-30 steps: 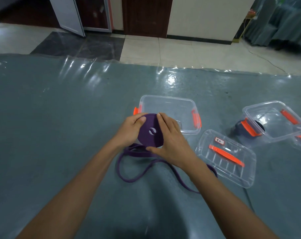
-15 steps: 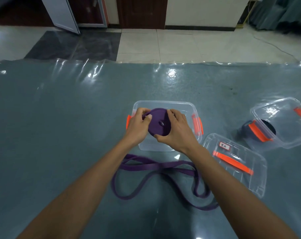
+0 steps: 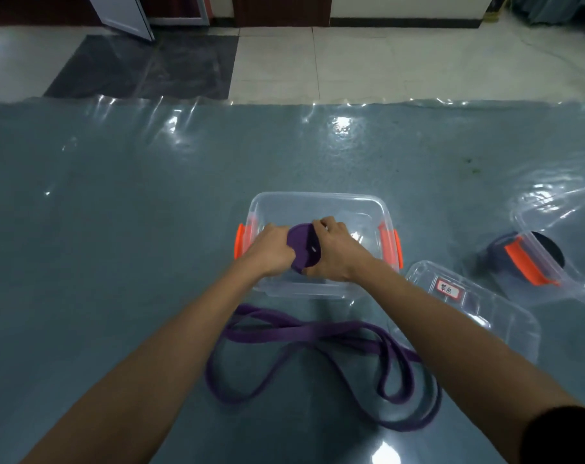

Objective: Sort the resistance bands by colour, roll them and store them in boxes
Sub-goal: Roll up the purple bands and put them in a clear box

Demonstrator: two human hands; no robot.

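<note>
— Where was the rolled purple band (image 3: 304, 251)?
— At the mouth of the clear box (image 3: 321, 196), with the left hand (image 3: 267, 251) and right hand (image 3: 336, 257) both clamped round its rim.
— Handling?
— Likely soft and springy. Squeeze the rim, or it unwinds.

I log the purple roll (image 3: 304, 251) as one solid colour, no print. Loose band (image 3: 317, 336) on the worktop (image 3: 117, 229): same purple, plain. Box (image 3: 317, 198): clear plastic, orange latches (image 3: 239, 244). Lid (image 3: 505, 326): clear, with a white label (image 3: 448, 290) that has a red border and dark characters. Second box (image 3: 572, 269): clear, orange latch, with a dark roll (image 3: 498, 259) at it, navy to black. Worktop: grey-teal under glossy clear film (image 3: 184, 122). Floor (image 3: 418, 61): cream tiles, one dark grey marbled patch. Sleeve (image 3: 562, 433), bottom right: black.
</note>
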